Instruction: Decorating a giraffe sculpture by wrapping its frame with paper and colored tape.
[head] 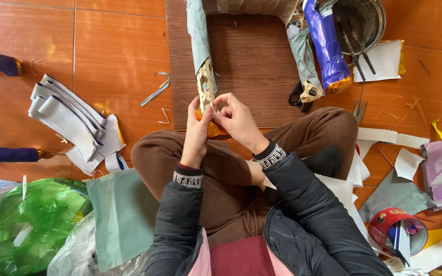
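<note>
Woven bamboo-strip tube wrapped in pale grey-green paper (pixel 203 66), lower end gold-tipped, lies over dark wooden board (pixel 251 66) on glossy orange-brown floor (pixel 113 46). Left hand (pixel 198 130) closed around its lower end; right hand (pixel 235 118) fingertips pinched onto the weave. Person sits cross-legged. One purple foil-wrapped tube (pixel 327 46) and one half-wrapped grey tube (pixel 305 64) lie beside black scissors (pixel 299 96). One stack of grey paper strips (pixel 70 120) left; one green plastic bag (pixel 37 220); one red tin (pixel 396 227) right
</note>
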